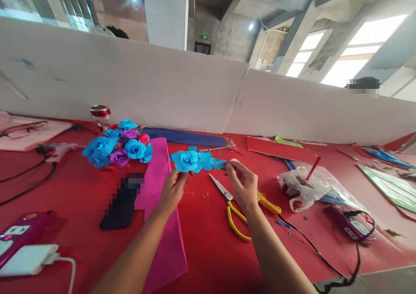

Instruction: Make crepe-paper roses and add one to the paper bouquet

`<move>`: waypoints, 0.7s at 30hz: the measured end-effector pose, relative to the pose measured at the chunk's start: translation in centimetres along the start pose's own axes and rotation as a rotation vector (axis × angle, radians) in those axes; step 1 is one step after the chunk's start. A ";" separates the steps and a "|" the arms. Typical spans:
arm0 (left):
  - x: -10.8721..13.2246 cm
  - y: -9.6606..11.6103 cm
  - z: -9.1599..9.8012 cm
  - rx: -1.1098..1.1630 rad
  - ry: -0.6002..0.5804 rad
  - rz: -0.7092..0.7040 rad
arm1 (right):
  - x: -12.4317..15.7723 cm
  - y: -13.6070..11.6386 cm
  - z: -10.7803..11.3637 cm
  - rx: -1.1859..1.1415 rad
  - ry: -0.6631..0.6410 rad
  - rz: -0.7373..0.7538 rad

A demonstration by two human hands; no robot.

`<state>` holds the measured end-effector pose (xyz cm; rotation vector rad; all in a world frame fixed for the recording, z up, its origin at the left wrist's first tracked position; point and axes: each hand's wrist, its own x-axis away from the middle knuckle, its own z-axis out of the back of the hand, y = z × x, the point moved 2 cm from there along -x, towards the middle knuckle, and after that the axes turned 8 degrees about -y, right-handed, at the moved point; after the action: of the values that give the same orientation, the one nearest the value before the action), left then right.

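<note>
My left hand (173, 187) is closed under a blue paper flower (186, 160), pinching it from below. From the flower a strip of blue paper petals (208, 160) stretches to the right. My right hand (242, 183) pinches the far end of that strip between thumb and fingers. Below and between the hands, scissors with yellow handles (236, 218) lie on the red table, partly behind my right forearm. A yellow-handled tool with a black cord (269, 204) lies just right of my right wrist. Pink paper (165, 246) lies under my left forearm.
Blue, purple and red paper flowers (118, 146) stand at the left, near a red-lidded jar (100, 114). A black phone-like object (121, 211) lies before them. At right are a bagged drink cup (310, 181) and a power strip (351, 222). A white partition (162, 86) borders the table.
</note>
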<state>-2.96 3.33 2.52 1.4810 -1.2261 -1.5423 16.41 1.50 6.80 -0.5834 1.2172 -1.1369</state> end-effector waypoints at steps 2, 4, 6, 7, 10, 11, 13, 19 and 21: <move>0.0 -0.5 0.0 0.012 0.034 0.002 | -0.9 0.0 -0.7 -0.164 0.023 -0.011; -0.1 -0.9 -0.1 0.055 0.063 0.030 | -1.1 0.9 -1.2 -0.270 0.046 -0.054; -0.1 -1.2 -0.3 0.112 0.071 0.062 | -0.9 2.2 -1.6 -0.335 0.047 -0.111; -0.2 -1.3 -0.5 0.148 0.067 0.076 | -0.8 2.9 -1.7 -0.370 0.037 -0.148; -0.2 -1.2 -1.0 0.306 0.042 0.123 | -0.5 4.0 -1.9 -0.508 0.031 -0.259; -0.2 -1.2 -1.1 0.368 0.038 0.141 | -0.4 4.1 -1.9 -0.561 0.036 -0.299; -0.1 -1.1 -1.3 0.484 0.054 0.174 | -0.5 4.2 -2.1 -0.659 0.040 -0.381; -0.2 -2.1 -1.4 0.641 0.175 0.245 | -0.2 3.9 -3.0 -0.897 -0.011 -0.555; -0.2 -2.4 -1.5 0.651 0.222 0.279 | 0.1 3.8 -3.2 -0.928 -0.035 -0.547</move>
<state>-1.12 4.03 0.44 1.7163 -1.8048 -0.7961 14.76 3.51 2.58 -1.7072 1.5830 -0.9309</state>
